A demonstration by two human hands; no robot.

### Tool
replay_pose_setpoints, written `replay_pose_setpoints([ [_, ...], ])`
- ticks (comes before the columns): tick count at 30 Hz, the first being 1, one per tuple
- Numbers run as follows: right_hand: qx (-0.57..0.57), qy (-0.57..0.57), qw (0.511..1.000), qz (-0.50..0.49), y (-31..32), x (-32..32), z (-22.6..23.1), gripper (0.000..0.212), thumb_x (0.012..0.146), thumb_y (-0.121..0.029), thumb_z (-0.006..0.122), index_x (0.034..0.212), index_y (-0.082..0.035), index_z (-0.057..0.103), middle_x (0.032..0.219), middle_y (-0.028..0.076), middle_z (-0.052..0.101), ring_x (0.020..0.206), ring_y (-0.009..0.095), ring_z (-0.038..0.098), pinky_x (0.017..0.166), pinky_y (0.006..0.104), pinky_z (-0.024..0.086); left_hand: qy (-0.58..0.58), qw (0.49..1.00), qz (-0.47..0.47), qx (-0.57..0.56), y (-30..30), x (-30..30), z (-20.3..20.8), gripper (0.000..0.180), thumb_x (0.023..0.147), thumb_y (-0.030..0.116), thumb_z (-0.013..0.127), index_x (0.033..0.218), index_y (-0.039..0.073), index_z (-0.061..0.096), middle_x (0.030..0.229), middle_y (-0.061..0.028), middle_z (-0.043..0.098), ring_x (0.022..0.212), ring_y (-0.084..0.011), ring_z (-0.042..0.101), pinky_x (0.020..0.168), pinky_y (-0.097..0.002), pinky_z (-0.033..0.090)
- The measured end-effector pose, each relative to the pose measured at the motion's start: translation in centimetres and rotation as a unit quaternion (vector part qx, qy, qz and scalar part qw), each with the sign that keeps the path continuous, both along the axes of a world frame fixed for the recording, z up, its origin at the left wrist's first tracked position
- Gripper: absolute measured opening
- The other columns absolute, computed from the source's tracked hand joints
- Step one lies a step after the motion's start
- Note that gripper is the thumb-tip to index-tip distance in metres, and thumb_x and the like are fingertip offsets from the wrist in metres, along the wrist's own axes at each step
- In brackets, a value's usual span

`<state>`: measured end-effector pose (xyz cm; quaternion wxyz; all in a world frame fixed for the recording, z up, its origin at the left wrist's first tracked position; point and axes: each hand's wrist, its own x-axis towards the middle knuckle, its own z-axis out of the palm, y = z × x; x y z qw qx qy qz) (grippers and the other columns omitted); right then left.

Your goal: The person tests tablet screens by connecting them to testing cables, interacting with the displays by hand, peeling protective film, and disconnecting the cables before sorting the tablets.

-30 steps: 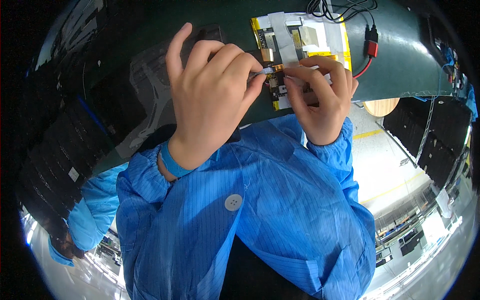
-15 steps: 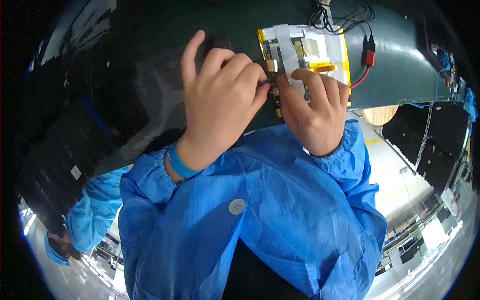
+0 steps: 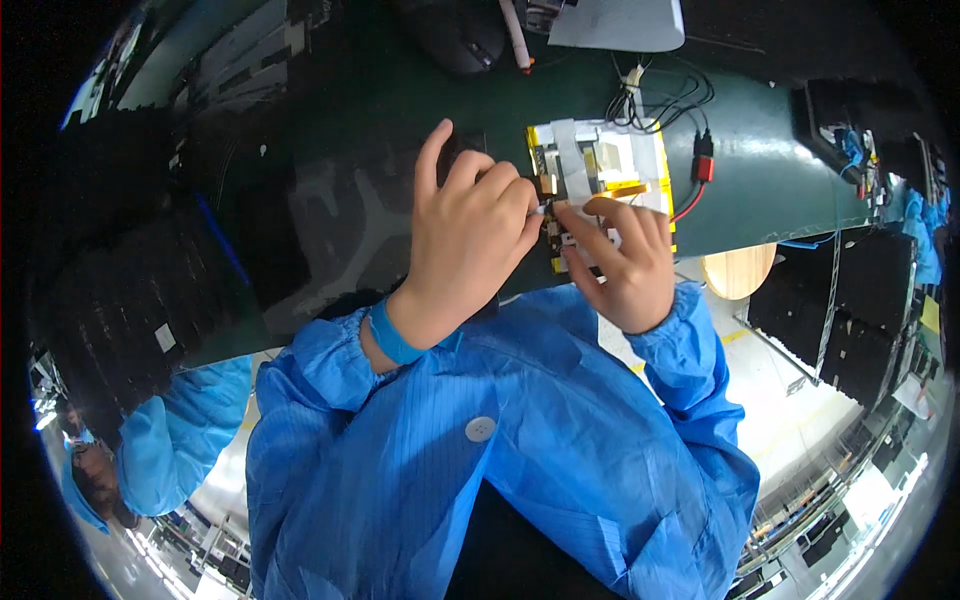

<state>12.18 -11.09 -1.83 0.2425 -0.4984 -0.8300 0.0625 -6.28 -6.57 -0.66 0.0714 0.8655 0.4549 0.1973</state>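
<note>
Head view: small white strip (image 3: 547,208) pinched between left hand (image 3: 465,250) and right hand (image 3: 620,262) fingertips, right over the near-left corner of the taped circuit assembly (image 3: 598,185). Both hands clenched in a fine pinch on it. Risk: strip tears or slips if the pull goes skewed, or tugs the red clip lead (image 3: 700,170) just beyond the right hand loose

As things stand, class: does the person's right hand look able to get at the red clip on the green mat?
Probably yes. The red clip lies just beyond the right hand, up and to its right on the green mat, with only thin wires beside it. The hand's fingers are busy on the taped board, though.
</note>
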Motion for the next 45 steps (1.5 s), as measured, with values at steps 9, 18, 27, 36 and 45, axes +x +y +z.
replay_pose_setpoints([
  [9, -0.006, -0.012, 0.999, -0.039, 0.0, -0.3, -0.2, 0.033, 0.075, -0.012, 0.067, 0.108, -0.012, 0.067, 0.098, 0.006, 0.057, 0.083, 0.023, 0.054, 0.075, 0.0352, 0.041, -0.03, 0.999, -0.009, 0.007, -0.4, -0.2, 0.9, 0.02, 0.077, 0.029, 0.07, 0.079, 0.009, 0.068, 0.079, -0.0026, 0.06, 0.088, -0.0191, 0.054, 0.11, -0.0518, 0.02],
  [18, -0.025, 0.042, 0.993, -0.107, 4.4, 2.3, -1.2, 0.029, 0.084, -0.008, 0.059, 0.112, -0.012, 0.066, 0.104, 0.009, 0.057, 0.088, 0.027, 0.052, 0.081, 0.0376, 0.043, -0.088, 0.995, 0.022, 0.038, -2.7, -7.9, 3.6, 0.027, 0.076, 0.037, 0.069, 0.089, 0.013, 0.069, 0.092, -0.0017, 0.064, 0.096, -0.0197, 0.056, 0.111, -0.0543, 0.018],
  [27, -0.02, -0.02, 0.991, -0.129, 4.3, 2.3, -1.6, 0.029, 0.085, -0.01, 0.059, 0.113, -0.015, 0.066, 0.106, 0.007, 0.057, 0.089, 0.025, 0.053, 0.083, 0.0375, 0.042, -0.034, 0.947, 0.32, -0.002, -3.1, -19.5, 0.6, 0.036, 0.093, 0.035, 0.051, 0.121, 0.014, 0.059, 0.133, -0.01, 0.052, 0.122, -0.0307, 0.047, 0.105, -0.0457, 0.033],
  [36, -0.043, -0.021, 0.988, -0.149, 4.7, 4.0, -1.7, 0.027, 0.089, -0.009, 0.056, 0.111, -0.016, 0.069, 0.109, 0.01, 0.058, 0.099, 0.027, 0.054, 0.084, 0.0384, 0.047, -0.156, 0.946, 0.256, -0.119, 0.8, -21.0, -1.0, 0.041, 0.096, 0.037, 0.047, 0.129, 0.013, 0.053, 0.128, -0.0133, 0.053, 0.116, -0.0312, 0.053, 0.096, -0.0387, 0.041],
  [45, -0.021, -0.075, 0.987, -0.138, 5.1, 4.1, -1.6, 0.022, 0.091, -0.016, 0.057, 0.109, -0.016, 0.07, 0.107, 0.007, 0.063, 0.099, 0.023, 0.058, 0.091, 0.0364, 0.041, -0.125, 0.942, 0.282, -0.13, -0.2, -21.6, -0.3, 0.034, 0.096, 0.034, 0.048, 0.118, 0.013, 0.061, 0.11, -0.0093, 0.06, 0.094, -0.0223, 0.061, 0.08, -0.0329, 0.047],
])
